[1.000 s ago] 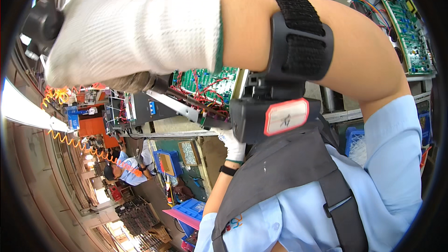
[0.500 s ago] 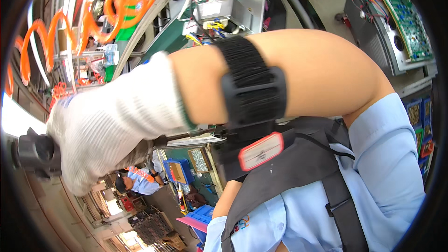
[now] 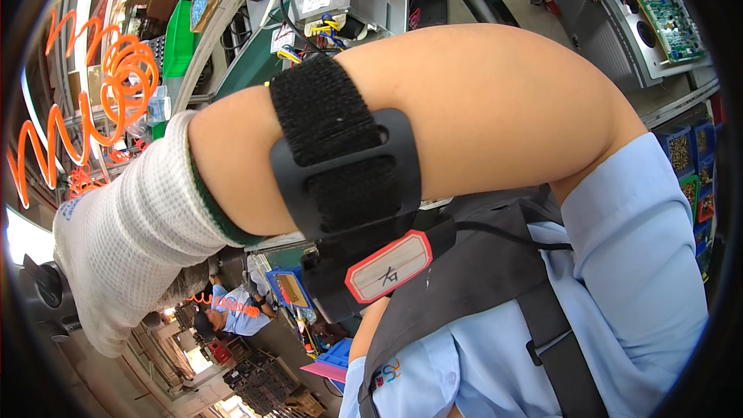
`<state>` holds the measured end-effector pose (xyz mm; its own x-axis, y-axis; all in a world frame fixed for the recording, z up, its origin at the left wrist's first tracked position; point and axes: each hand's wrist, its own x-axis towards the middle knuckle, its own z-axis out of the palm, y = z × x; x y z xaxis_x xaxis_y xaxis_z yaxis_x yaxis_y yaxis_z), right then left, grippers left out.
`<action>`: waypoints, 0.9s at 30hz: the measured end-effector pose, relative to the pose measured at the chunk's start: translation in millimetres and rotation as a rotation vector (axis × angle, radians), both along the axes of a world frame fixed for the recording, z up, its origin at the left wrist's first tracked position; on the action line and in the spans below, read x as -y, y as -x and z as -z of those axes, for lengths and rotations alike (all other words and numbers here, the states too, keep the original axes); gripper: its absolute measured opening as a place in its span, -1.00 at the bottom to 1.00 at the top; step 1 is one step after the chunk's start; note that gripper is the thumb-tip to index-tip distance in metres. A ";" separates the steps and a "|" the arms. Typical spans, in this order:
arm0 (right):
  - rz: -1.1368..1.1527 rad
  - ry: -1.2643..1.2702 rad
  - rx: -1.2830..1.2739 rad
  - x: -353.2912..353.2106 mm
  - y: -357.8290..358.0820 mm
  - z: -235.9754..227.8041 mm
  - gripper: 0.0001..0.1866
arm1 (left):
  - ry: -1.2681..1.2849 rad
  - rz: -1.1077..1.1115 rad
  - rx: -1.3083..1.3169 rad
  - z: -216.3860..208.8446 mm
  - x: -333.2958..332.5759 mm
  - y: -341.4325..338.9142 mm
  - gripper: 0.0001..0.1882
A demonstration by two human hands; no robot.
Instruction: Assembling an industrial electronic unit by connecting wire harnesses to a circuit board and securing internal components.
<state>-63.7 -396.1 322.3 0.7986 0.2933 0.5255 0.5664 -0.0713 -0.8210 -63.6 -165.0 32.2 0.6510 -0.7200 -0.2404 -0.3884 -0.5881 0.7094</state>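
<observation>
My right forearm crosses the picture from the right, and my right hand (image 3: 128, 244), in a white knit glove, is at the far left. Its fingers bend away from view, with greyish, soiled glove fabric on the underside. A black rounded device (image 3: 50, 298) sits against the hand at the picture's edge; its kind is unclear. Around the forearm runs a black strap (image 3: 321, 108) with a plastic buckle, bearing a black box with a red-edged label (image 3: 387, 267). Only a bit of my left arm (image 3: 370, 325) shows below that box; my left hand is hidden.
Beyond my forearm lie a metal-cased unit with wires (image 3: 340, 4) and a dark chassis with a green circuit board (image 3: 650, 8). Orange coiled hoses (image 3: 128, 85) hang at left. Parts bins (image 3: 685, 147) stand at right. Another person (image 3: 236, 310) is in the background.
My right forearm and gloved hand have shifted left and slightly down in the picture. The black device has moved with them. The benches and hoses also sit differently in view.
</observation>
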 end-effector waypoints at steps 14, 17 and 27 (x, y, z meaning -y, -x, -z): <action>0.070 -0.362 0.204 6.5 35.1 1.4 -0.71 | 0.671 -0.177 0.590 -275.3 25.4 -25.6 -0.76; 0.157 -0.419 0.150 -7.2 31.6 7.0 -0.64 | 0.670 -0.044 0.819 -317.6 41.0 -8.3 -0.85; 0.556 -0.269 0.163 -21.2 48.0 10.9 -0.53 | 0.309 0.052 1.088 -359.6 64.2 13.5 -0.88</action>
<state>-111.7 -374.9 311.4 0.6969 -0.3009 0.6510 0.6237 -0.1937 -0.7573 -77.1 -229.2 391.8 0.3730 -0.6825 0.6285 -0.9069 -0.4114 0.0916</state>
